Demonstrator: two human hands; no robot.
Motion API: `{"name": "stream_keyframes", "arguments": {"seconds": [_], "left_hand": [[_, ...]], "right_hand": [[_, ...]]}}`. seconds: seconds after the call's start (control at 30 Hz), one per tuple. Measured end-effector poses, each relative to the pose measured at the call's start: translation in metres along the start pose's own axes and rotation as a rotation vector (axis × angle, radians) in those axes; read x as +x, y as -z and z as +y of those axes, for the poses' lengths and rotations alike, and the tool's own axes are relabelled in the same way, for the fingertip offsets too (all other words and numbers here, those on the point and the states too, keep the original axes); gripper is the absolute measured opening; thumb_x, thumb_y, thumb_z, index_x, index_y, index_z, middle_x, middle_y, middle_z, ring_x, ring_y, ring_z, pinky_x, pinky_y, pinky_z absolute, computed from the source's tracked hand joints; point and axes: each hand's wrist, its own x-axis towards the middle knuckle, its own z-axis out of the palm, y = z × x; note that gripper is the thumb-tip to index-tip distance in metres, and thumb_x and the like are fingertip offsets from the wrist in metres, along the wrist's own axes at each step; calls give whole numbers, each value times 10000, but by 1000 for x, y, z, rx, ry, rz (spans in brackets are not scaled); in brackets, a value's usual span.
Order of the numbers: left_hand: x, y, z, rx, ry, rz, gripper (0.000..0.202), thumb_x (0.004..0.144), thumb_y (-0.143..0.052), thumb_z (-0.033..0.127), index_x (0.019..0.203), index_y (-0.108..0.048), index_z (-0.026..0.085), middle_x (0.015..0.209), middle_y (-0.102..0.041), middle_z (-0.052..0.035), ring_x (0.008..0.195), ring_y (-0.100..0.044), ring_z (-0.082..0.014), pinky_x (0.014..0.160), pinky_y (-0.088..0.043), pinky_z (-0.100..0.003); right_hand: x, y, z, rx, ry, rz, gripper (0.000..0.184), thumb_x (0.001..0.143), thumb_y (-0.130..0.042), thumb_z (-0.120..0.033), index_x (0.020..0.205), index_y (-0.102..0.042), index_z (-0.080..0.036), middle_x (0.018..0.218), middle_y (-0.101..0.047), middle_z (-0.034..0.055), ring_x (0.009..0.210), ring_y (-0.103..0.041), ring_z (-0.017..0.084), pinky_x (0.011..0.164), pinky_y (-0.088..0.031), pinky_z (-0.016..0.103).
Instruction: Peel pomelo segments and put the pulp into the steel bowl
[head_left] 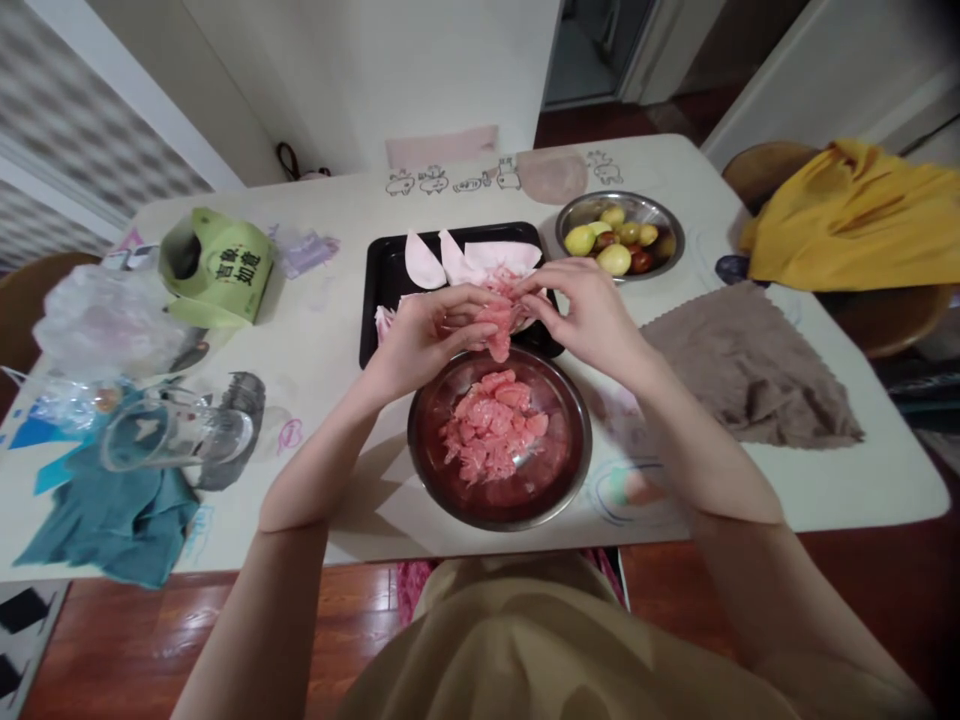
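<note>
My left hand [429, 330] is closed on a piece of pink pomelo flesh [498, 333], held just above the near edge of a black tray [382, 262]. From the other side, the fingers of my right hand [581, 305] pinch at the top of the same piece. Pale pomelo peel [424, 262] and shreds of membrane lie in the tray behind and beneath my hands. Directly below sits a steel bowl [555, 490] with a heap of pink pomelo pulp [491, 428] in its middle.
Back right stands a steel bowl of green and brown fruit [615, 260]. A brown cloth [757, 370] lies to the right; yellow fabric [855, 220] drapes a chair. On the left are a green bag [225, 265], crumpled clear plastic [97, 320], a glass cup [172, 435] and a teal cloth [112, 515].
</note>
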Motion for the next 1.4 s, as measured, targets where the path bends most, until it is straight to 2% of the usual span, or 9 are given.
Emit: {"name": "stream_keyframes", "arguments": {"seconds": [0.13,0.23,0.4,0.6,0.77,0.9,1.07,1.27,1.4], "left_hand": [[0,9,4,73,-10,-150,258,846,-800,308,1064,-759,177,947,-789,-70,837,-772,-203,764,-614,-285],[0,15,1,173,33,-315,204,817,-820,271,1000,-783,190,870,-790,-51,734,-753,-187,678,-568,-251],[-1,12,-7,669,48,-550,120,930,-645,211,989,-749,210,868,-775,-32,734,-713,-167,661,-475,-240],[-8,-2,1,1070,242,-628,161,954,-556,137,1043,-677,194,979,-758,-58,914,-704,-220,731,-456,-284],[-14,-6,6,1242,187,-579,269,979,-516,136,1195,-662,200,1077,-760,-92,1009,-719,-267,731,-474,-314],[-17,-7,10,1335,150,-501,261,1004,-488,162,1163,-692,197,998,-769,-90,923,-739,-273,698,-483,-324],[-18,-7,14,1365,83,-356,248,998,-543,206,1193,-695,215,945,-778,-78,818,-737,-251,682,-488,-311],[-18,-7,18,1357,60,-211,350,976,-637,342,1310,-658,239,984,-792,-91,874,-754,-283,770,-531,-354],[-16,-2,22,1313,129,-136,380,952,-675,402,1305,-671,263,1057,-798,-87,922,-759,-289,749,-543,-341]], "right_hand": [[-9,3,-3,47,20,-33,158,975,-607,-318,916,-733,-242,919,-759,23,890,-665,224,914,-425,409],[-11,-1,5,-24,7,-32,138,978,-614,-299,922,-727,-244,938,-761,35,921,-663,239,944,-406,432],[-11,-3,11,-114,20,-84,111,970,-618,-266,973,-727,-242,970,-740,49,976,-636,261,931,-409,442],[-11,5,2,-48,141,-223,163,971,-582,-229,957,-743,-244,1092,-693,75,1077,-589,271,944,-442,438],[-15,3,2,-91,220,-322,161,924,-599,-153,921,-742,-227,1231,-648,96,1242,-535,312,1033,-441,491],[-25,-4,2,-131,289,-420,121,893,-631,-132,878,-723,-208,1321,-598,103,1297,-512,315,1087,-428,517],[-34,-13,3,-177,292,-438,166,883,-618,-103,978,-729,-182,1392,-574,139,1314,-506,327,1098,-427,524],[-30,-19,2,-252,354,-461,174,927,-586,-131,928,-755,-173,1376,-613,135,1346,-495,313,1141,-375,509],[-31,-21,4,-243,377,-447,181,928,-592,-140,903,-768,-172,1357,-637,132,1379,-478,313,1148,-366,507]]}}
